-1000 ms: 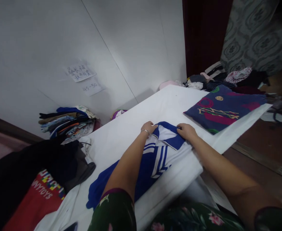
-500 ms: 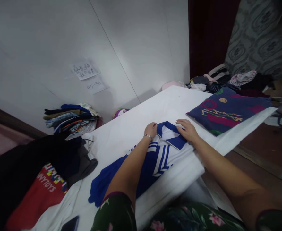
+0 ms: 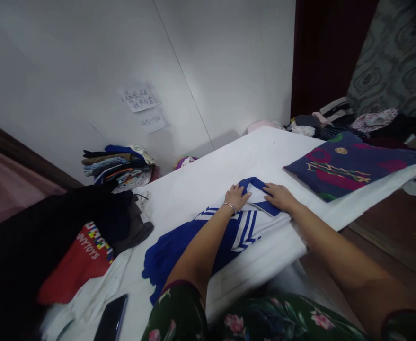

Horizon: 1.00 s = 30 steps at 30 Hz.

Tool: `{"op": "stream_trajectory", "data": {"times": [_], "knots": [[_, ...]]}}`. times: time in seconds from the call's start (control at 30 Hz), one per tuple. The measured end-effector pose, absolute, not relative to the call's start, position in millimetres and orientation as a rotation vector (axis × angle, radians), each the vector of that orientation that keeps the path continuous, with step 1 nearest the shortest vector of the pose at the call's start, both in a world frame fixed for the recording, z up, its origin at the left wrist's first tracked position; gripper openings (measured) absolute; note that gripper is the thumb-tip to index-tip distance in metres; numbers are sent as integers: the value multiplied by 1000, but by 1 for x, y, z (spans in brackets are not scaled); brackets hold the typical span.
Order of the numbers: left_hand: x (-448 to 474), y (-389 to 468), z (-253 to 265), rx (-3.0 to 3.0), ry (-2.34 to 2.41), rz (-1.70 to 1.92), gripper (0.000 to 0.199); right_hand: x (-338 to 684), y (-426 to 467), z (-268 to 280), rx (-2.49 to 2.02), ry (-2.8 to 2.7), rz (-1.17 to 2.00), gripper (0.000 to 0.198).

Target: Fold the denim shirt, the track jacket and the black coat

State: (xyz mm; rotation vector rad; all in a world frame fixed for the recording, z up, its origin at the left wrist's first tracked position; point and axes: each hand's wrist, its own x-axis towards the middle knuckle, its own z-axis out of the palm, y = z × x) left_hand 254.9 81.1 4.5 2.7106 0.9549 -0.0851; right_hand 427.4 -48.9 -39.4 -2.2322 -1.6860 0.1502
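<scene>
Though farther apart earlier, hands (image 3: 236, 198) (image 3: 280, 197) closer.

We see a collared garment (image 3: 227, 244) in blue and white with stripes, a white tabletop (image 3: 243, 156), a navy cloth (image 3: 349, 166) patterned in magenta, green and yellow, a red garment (image 3: 78, 272) with white lettering, and a dark green sleeve (image 3: 179, 315) with pink flowers.

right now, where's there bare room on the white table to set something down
Most room: the far middle of the white table, between the blue garment, the patterned navy garment and the wall. A smaller patch lies between the phone and the blue garment. The left is crowded with dark clothes, a red garment and white cloth.
</scene>
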Motion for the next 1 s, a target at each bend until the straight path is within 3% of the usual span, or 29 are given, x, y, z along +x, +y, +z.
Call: {"op": "stream_trajectory", "data": {"times": [0.27, 0.53, 0.7, 0.87, 1.0], "knots": [[159, 33, 25, 2790, 1092, -75, 63, 432, -51, -40, -2170, -1664, 115, 45], [45, -8, 2, 2814, 1504, 137, 58, 430, -54, -41, -2230, -1726, -3, 43], [32, -15, -11, 2805, 1482, 191, 59, 412, -53, -22, -2264, -1696, -156, 41], [37, -16, -12, 2736, 1479, 192, 62, 356, -41, 2, -1808, -1931, 2, 51], [37, -20, -11, 2688, 1454, 229, 62, 316, -35, -14, -1830, -2111, 99, 55]]}}
